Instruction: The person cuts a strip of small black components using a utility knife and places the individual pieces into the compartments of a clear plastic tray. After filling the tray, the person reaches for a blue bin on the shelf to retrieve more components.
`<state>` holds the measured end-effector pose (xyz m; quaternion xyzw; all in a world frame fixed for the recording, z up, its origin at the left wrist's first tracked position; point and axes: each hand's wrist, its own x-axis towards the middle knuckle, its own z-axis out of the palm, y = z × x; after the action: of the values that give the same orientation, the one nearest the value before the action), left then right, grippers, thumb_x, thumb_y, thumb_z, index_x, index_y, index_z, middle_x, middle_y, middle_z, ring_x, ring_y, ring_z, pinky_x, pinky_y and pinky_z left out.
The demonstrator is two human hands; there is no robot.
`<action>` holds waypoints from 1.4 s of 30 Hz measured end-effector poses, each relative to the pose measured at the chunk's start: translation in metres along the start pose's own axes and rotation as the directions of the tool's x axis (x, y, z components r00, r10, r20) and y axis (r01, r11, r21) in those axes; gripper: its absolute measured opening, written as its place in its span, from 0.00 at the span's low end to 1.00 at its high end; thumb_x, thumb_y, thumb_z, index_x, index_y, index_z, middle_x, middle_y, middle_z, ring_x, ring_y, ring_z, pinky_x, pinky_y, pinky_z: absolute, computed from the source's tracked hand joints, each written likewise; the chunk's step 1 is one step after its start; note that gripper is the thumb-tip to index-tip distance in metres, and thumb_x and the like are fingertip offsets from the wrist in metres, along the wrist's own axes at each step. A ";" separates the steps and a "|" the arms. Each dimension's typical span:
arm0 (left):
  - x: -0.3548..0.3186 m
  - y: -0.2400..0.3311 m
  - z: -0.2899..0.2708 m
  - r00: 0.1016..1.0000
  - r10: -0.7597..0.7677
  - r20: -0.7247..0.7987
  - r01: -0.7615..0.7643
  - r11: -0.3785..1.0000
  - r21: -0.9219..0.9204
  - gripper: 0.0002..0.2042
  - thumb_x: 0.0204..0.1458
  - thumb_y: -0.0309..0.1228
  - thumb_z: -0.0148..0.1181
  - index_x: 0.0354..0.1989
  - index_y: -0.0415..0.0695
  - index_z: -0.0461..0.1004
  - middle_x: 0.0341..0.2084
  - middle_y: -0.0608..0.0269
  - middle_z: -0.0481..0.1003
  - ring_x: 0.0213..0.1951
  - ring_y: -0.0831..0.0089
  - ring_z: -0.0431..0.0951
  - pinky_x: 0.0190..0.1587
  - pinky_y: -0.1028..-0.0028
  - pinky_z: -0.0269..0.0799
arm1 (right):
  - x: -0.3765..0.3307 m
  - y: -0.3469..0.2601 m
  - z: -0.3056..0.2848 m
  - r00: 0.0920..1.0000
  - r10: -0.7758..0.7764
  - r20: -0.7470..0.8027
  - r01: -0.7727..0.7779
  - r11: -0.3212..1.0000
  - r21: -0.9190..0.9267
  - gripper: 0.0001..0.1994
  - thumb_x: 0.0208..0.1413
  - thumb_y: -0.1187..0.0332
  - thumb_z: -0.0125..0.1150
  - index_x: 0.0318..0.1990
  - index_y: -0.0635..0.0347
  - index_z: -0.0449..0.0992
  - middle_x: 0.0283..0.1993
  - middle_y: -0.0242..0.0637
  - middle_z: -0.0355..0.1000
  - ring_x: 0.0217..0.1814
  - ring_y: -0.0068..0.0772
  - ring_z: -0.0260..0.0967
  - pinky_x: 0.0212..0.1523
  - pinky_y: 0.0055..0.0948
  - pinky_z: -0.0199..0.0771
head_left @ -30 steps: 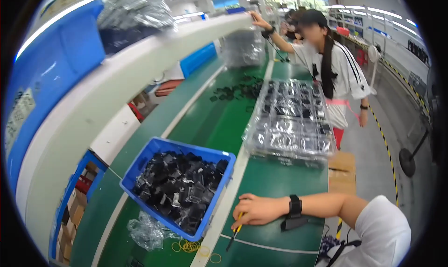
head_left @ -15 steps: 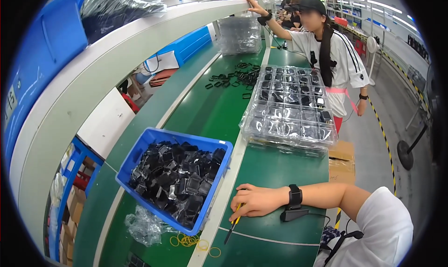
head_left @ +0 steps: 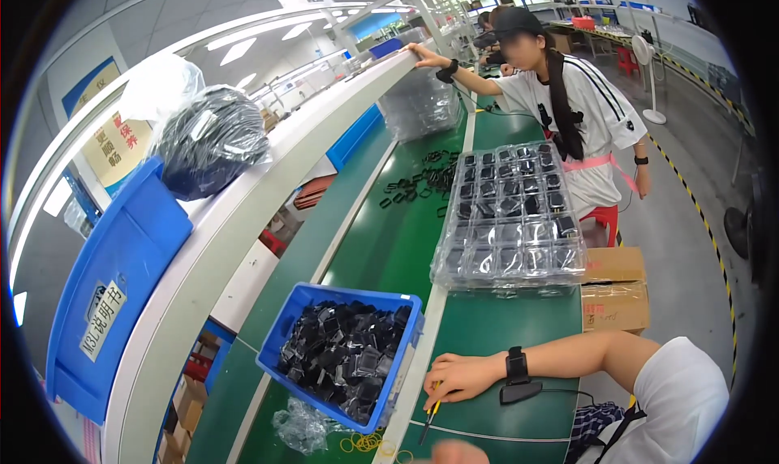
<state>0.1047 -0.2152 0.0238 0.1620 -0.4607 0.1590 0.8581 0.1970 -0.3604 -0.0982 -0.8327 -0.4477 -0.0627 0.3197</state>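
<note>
My right hand (head_left: 464,378) lies palm down on the green work surface (head_left: 495,326), fingers curled around a slim yellow-and-black tool (head_left: 435,409). Its dark tip points down toward a pale line on the surface; its exact kind is unclear. A black band (head_left: 517,367) circles this wrist, and a small black device (head_left: 519,393) with a cable lies beside it. At the lower edge part of my left hand (head_left: 459,453) shows, blurred, its fingers not readable. Left of my hands, a blue crate (head_left: 274,334) holds many black pieces (head_left: 345,350), some in clear film.
Yellow rubber bands (head_left: 363,442) and a crumpled clear bag (head_left: 302,426) lie near the crate. Beyond are stacked clear trays (head_left: 503,257) of black parts and loose black frames (head_left: 422,184). A co-worker (head_left: 596,107) stands by them, one hand on the overhead shelf (head_left: 324,79).
My view has tilted up, so the crate, trays and right arm appear lower and farther right. My left hand has come in at the lower edge. The right hand keeps the tool.
</note>
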 end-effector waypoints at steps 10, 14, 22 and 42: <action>-0.090 -0.064 0.019 0.550 -0.776 0.308 0.586 0.621 0.521 0.27 0.55 0.22 0.58 0.63 0.35 0.58 0.58 0.48 0.66 0.61 0.59 0.68 0.63 0.67 0.62 | 0.008 -0.004 -0.004 1.000 0.010 0.020 -0.009 0.999 -0.043 0.16 0.60 0.68 0.53 0.54 0.39 0.76 0.46 0.30 0.65 0.54 0.32 0.63 0.64 0.44 0.49; -0.102 -0.070 0.039 0.257 -0.864 0.434 0.720 0.470 0.510 0.24 0.58 0.26 0.55 0.63 0.38 0.59 0.54 0.51 0.68 0.57 0.63 0.70 0.61 0.66 0.65 | 0.008 -0.004 0.000 1.000 0.004 0.027 -0.004 0.999 -0.034 0.16 0.60 0.68 0.53 0.54 0.38 0.76 0.46 0.30 0.64 0.54 0.31 0.63 0.65 0.45 0.49; -0.147 -0.093 -0.010 -0.189 -0.918 0.348 0.982 -0.183 0.050 0.15 0.67 0.30 0.45 0.60 0.39 0.64 0.42 0.59 0.76 0.48 0.73 0.76 0.52 0.73 0.72 | 0.007 -0.004 0.000 1.000 -0.006 -0.009 0.005 0.998 -0.059 0.16 0.60 0.69 0.53 0.53 0.38 0.75 0.46 0.29 0.64 0.55 0.32 0.62 0.65 0.45 0.49; -0.140 -0.090 0.002 -0.184 -0.905 0.385 0.934 -0.038 0.356 0.14 0.68 0.32 0.43 0.55 0.38 0.69 0.39 0.61 0.76 0.42 0.77 0.76 0.47 0.76 0.73 | 0.006 -0.008 0.003 1.000 -0.009 -0.025 0.007 0.996 -0.094 0.16 0.59 0.69 0.55 0.53 0.40 0.75 0.46 0.30 0.63 0.54 0.34 0.62 0.64 0.44 0.51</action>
<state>0.0679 -0.3139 -0.1048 0.4552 -0.4141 -0.5726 0.5416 0.1938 -0.3514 -0.0942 -0.8441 -0.4437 -0.0955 0.2855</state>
